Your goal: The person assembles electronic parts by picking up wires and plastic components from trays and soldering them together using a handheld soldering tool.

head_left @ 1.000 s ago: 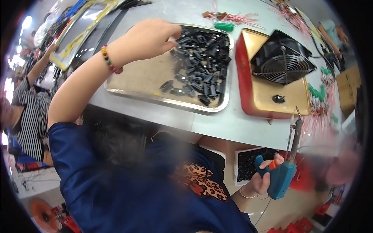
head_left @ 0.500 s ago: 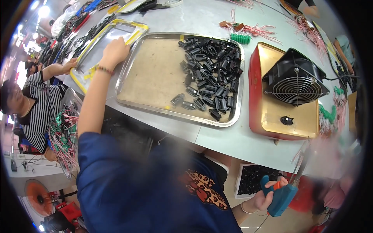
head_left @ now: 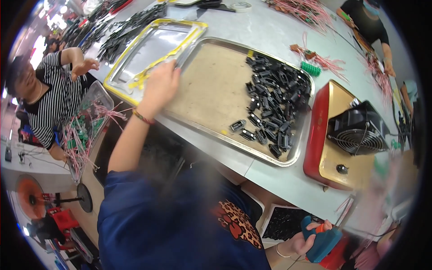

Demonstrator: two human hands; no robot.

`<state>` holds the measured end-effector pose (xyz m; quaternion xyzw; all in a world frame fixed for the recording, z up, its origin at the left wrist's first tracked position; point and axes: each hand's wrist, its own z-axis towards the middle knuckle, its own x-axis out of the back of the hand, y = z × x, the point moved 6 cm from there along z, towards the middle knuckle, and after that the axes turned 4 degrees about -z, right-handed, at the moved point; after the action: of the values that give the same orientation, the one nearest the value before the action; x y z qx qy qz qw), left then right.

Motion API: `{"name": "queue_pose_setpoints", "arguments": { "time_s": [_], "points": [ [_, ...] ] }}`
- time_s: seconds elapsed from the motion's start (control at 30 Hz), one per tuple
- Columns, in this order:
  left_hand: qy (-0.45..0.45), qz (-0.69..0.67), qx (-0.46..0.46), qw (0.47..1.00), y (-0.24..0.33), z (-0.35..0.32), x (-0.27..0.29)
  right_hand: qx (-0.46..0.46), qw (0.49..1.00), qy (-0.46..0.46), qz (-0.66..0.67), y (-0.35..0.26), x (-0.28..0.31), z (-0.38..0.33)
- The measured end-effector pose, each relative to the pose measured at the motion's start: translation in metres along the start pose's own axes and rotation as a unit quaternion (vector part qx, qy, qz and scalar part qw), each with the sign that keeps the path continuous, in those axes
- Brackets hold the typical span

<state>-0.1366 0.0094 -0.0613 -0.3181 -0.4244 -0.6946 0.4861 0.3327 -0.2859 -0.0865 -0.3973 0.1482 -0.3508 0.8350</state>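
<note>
1. Lower right of the frame: the right hand (head_left: 305, 244) is closed around a blue soldering gun (head_left: 326, 246) with orange trigger.
2. Left of centre: the left hand (head_left: 161, 85), fingers bent, is at the left rim of the metal tray (head_left: 211, 85); I cannot tell if it pinches this rim.
3. Right of centre: black plastic housings (head_left: 274, 99) lie heaped inside the tray.
4. Right: a red tin box (head_left: 313, 144) holds a black fan (head_left: 359, 130).
5. Upper left: a yellow-edged frame (head_left: 155, 48) lies on the table (head_left: 265, 29).

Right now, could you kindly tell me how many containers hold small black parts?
3: metal tray, centre; white bin, lower right; red tin, right. Others may be hidden.
</note>
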Motion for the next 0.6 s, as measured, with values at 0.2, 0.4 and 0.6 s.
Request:
{"name": "queue_pose_setpoints", "arguments": {
  "time_s": [0.2, 0.4, 0.6],
  "points": [
    [0.045, -0.105, -0.157, 0.981, 0.086, -0.06, 0.019, 0.017, 0.999, 0.046, -0.015, -0.003, -0.003, 0.003],
    [0.102, -0.181, -0.23, 0.951, 0.085, -0.082, 0.028, 0.11, 0.989, 0.03, -0.09, -0.006, -0.007, 0.002],
    [0.134, -0.199, -0.224, 0.945, 0.064, -0.095, 0.039, 0.2, 0.96, 0.03, -0.195, -0.008, -0.008, 0.001]
  ]
}}
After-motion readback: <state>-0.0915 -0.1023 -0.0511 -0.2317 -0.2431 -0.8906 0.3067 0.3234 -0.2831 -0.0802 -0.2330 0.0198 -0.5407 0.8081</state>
